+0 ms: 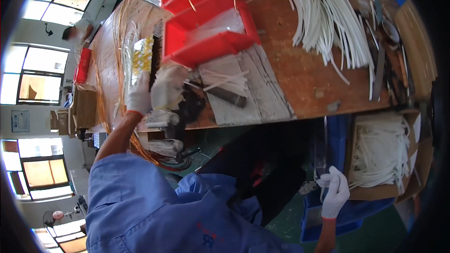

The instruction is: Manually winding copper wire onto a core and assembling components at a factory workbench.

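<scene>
My left hand [139,97], in a white glove, lies at the near end of a shiny yellow-and-silver wrapped bundle [142,55] on the table. Its fingers look stretched out along the bundle, a little blurred. A pale rag-like wad [168,86] and a dark clamp-like tool [190,105] sit just right of that hand. Down at the lower right, my gloved right hand [336,192] is held off the table beside the carton, fingers bent together. A thin pale strip [321,152] runs up from its fingertips; whether they grip it is unclear.
Red bins [206,33] stand on the wooden table [300,86]. White tubes [328,23] lie at the far right, with hand tools beyond. A carton of white sleeves [379,152] and a blue crate [330,222] are at my right. Copper wires [100,75] run along the left; a person [77,33] is beyond.
</scene>
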{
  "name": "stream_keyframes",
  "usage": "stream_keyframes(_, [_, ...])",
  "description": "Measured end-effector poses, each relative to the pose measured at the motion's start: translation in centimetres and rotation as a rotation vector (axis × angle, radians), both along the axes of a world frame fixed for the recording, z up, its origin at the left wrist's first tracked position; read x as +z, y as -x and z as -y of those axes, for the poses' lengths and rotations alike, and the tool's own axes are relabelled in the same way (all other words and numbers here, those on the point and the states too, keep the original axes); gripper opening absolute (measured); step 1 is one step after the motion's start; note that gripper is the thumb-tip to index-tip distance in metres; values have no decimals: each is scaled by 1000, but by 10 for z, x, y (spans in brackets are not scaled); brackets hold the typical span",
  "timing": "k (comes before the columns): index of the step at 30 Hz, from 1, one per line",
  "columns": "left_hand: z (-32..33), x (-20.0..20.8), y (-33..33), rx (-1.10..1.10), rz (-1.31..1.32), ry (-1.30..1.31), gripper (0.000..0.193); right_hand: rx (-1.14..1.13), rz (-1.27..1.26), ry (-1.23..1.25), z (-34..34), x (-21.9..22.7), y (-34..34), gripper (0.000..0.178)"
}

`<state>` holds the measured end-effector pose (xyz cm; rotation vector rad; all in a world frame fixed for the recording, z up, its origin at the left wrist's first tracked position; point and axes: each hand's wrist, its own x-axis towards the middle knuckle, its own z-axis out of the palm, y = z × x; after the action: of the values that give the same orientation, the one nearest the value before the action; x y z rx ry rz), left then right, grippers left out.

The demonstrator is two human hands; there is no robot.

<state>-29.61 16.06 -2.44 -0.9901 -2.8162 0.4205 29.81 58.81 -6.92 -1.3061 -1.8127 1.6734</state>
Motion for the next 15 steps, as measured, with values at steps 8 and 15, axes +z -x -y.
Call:
stream_keyframes(8, [11,29,-8,84,16,-155,66,226,-325,199,186,-39,60,27])
stream_keyframes(15, [28,92,-36,-89,940,-1306,27,507,-323,545,323,-34,106,32])
